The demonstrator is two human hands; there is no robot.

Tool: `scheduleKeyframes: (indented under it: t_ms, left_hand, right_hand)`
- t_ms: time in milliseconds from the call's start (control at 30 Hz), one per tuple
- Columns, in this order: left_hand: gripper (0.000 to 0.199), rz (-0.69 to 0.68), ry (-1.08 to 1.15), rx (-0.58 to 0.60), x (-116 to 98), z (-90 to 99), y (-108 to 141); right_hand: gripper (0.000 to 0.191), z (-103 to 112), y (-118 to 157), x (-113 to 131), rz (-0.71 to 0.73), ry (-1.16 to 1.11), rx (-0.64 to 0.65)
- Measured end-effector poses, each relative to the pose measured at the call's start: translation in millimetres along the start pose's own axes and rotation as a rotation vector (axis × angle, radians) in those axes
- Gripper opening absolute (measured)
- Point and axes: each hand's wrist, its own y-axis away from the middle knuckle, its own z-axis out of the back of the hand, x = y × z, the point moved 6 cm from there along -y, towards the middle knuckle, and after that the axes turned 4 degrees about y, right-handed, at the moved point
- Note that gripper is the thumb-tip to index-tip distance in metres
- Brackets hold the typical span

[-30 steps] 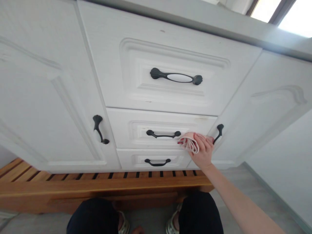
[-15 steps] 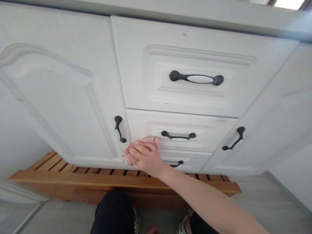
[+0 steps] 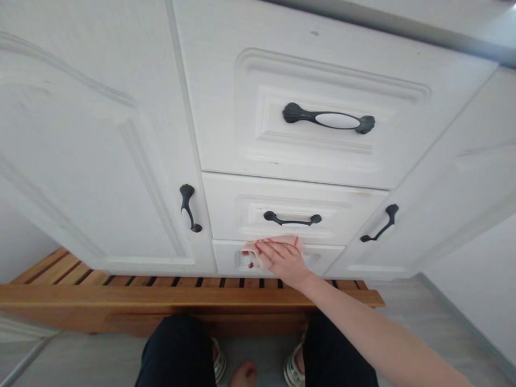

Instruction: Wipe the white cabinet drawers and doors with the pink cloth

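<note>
My right hand (image 3: 288, 264) presses a pink and white cloth (image 3: 258, 255) with red marks against the top part of the bottom drawer (image 3: 322, 258). Its fingers are bent over the cloth, just below the middle drawer (image 3: 226, 204). The bottom drawer's handle is hidden behind the hand and cloth. Above are the black handle (image 3: 292, 220) of the middle drawer and the black and white handle (image 3: 337, 120) of the top drawer (image 3: 217, 134). My left hand is out of the picture.
Cabinet doors flank the drawers, with a left handle (image 3: 188, 208) and a right handle (image 3: 381, 224) sticking out. A slatted wooden bench (image 3: 181, 298) runs low along the cabinet. My knees (image 3: 179, 349) and sandals (image 3: 293, 371) are below it.
My right hand has moved right with the cloth, from the left edge of the lower drawers to the middle of the bottom drawer. The view has shifted slightly closer to the cabinet.
</note>
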Motion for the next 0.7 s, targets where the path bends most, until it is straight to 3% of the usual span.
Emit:
scheduleKeyframes:
  t_ms: [67,133,167,233,300,367,433,533,700]
  left_hand:
    - [0.033,-0.071,-0.011,-0.045,-16.0,10.5,7.9]
    - [0.051,-0.193,-0.019,-0.136,-48.5,29.0,21.4]
    - [0.057,-0.279,-0.022,-0.199,-72.5,40.8,30.4]
    - [0.056,-0.554,-0.079,-0.469,-136.3,72.1,56.1]
    - [0.057,-0.743,-0.19,-0.654,-201.5,95.3,77.9]
    - [0.059,-0.876,-0.334,-0.755,-258.7,109.8,89.7]
    - [0.056,-0.906,-0.449,-0.762,-297.7,118.1,88.7]
    - [0.053,-0.837,-0.554,-0.742,-323.2,124.0,78.1]
    - [0.051,-0.758,-0.625,-0.716,-330.1,123.0,78.3]
  right_hand:
    - [0.044,14.7,32.0,-28.4,-0.055,0.041,0.041]
    - [0.043,30.8,65.0,-55.2,-0.111,0.095,0.1]
    - [0.043,38.3,81.2,-67.9,-0.137,0.12,0.139]
    - [0.042,51.9,110.4,-91.1,-0.183,0.159,0.207]
    - [0.038,62.9,132.1,-109.0,-0.208,0.18,0.231]
    - [0.034,70.2,144.8,-119.5,-0.218,0.184,0.222]
    - [0.037,73.3,150.3,-125.1,-0.265,0.174,0.224]
    - [0.044,75.5,149.1,-126.0,-0.376,0.167,0.255]
    - [0.063,82.6,139.1,-108.6,-0.508,0.178,0.304]
